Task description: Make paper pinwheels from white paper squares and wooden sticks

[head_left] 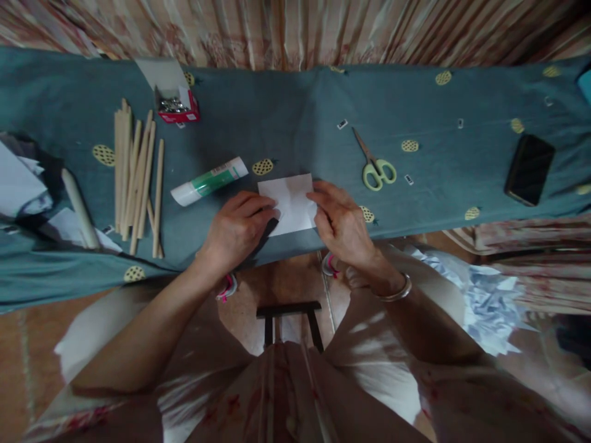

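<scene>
A small white sheet of paper (292,200) lies at the table's near edge, between my two hands. My left hand (240,227) pinches its left edge, thumb and fingers brought together. On the opposite side, my right hand (339,218) grips the right edge, with its fingertips on the upper right part. A glue stick (210,180) with a green and white label lies just beyond my left hand. Scissors (376,169) with light green handles rest to the right, past my right hand, their blades pointing away from me.
Several wooden sticks (136,178) lie in a bundle at left, near a red box (178,107) of small metal pieces. Farther left are white papers (21,181) and a pale rod (79,206). A black phone (529,169) sits at right on the green cloth (295,123).
</scene>
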`<state>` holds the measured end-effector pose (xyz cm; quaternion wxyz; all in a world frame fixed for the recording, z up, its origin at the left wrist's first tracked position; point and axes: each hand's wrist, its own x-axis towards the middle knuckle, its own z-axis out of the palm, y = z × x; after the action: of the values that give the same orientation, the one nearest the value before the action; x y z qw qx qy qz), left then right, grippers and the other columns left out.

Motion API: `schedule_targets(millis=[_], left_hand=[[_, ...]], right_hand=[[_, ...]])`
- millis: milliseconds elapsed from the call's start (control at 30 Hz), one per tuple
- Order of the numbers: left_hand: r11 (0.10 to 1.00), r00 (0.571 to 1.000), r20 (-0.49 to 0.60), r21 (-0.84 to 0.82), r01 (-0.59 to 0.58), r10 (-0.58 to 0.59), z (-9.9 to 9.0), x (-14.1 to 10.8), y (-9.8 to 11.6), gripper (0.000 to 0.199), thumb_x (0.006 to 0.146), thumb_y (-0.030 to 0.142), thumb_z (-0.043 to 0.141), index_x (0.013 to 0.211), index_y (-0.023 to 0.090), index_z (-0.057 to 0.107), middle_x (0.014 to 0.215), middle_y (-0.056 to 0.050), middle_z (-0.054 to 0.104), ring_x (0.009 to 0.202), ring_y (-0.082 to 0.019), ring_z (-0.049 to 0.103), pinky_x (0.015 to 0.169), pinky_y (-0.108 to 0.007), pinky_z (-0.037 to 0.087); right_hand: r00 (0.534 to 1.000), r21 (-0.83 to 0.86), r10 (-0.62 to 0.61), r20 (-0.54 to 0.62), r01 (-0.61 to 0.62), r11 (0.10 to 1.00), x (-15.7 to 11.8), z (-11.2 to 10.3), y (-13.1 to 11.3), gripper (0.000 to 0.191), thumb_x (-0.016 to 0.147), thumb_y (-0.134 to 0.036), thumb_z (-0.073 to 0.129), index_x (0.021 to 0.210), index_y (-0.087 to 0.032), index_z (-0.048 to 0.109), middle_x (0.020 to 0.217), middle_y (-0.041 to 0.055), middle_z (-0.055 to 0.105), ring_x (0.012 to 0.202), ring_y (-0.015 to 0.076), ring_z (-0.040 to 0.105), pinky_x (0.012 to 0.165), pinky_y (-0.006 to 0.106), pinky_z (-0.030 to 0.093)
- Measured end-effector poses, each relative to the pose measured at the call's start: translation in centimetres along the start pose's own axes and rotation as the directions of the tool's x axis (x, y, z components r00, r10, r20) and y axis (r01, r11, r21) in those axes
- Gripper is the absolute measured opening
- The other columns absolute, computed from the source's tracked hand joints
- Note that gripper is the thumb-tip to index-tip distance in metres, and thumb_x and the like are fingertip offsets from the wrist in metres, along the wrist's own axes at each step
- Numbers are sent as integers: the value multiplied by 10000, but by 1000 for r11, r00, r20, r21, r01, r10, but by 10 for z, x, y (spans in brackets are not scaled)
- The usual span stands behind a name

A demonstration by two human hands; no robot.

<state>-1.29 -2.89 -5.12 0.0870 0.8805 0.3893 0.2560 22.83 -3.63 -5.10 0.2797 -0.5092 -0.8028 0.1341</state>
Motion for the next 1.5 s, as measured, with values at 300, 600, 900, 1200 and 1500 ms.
schedule_targets(millis=[300, 600, 900, 1200, 1500], left_hand=[[1000, 999, -31, -29, -11, 10, -2, -4, 13, 185, 959, 375, 593, 1066, 248, 674, 1194, -86, 696, 1106, -276, 600, 930, -463, 522], [983, 988, 93, 124, -134, 123, 3, -1, 22, 167, 991, 286, 538, 989, 209, 686, 959, -62, 725, 899, -229, 625, 746, -382, 477], [989, 988, 106, 85, -123, 114, 1, -2, 25, 192, 994, 243, 509, 1004, 193, 694, 935, -82, 720, 864, -221, 649, 739, -365, 508], [984, 988, 111, 130, -124, 110, 0, -1, 27, 224, 998, 227, 487, 939, 169, 695, 888, -86, 711, 811, -212, 645, 712, -348, 497], [992, 990, 95, 52, -112, 106, 0, -5, 32, 195, 988, 260, 524, 1065, 165, 676, 976, -88, 735, 881, -213, 672, 785, -347, 540]], right_hand=[[998, -17, -19, 56, 20, 1000, -9, -3, -7, 348, 864, -115, 477, 1109, -202, 707, 1265, 109, 681, 1129, 282, 636, 1045, 504, 502], [997, -5, -52, 56, 52, 999, -9, -4, -7, 341, 828, -98, 508, 1100, -165, 704, 1263, 139, 670, 1114, 292, 628, 1019, 504, 511], [977, 47, -105, 184, 98, 994, -7, -17, -6, 420, 784, -175, 642, 1204, -197, 631, 1377, 135, 603, 1260, 317, 565, 1077, 537, 474], [982, 221, -82, 171, 43, 974, -1, -21, -5, 172, 907, -190, 578, 1023, -200, 705, 1265, 108, 681, 1190, 263, 629, 1052, 488, 489], [979, 362, -53, 199, -23, 932, 3, -16, -8, 104, 897, -196, 612, 854, -214, 705, 1131, 63, 727, 1053, 216, 678, 985, 436, 510]])
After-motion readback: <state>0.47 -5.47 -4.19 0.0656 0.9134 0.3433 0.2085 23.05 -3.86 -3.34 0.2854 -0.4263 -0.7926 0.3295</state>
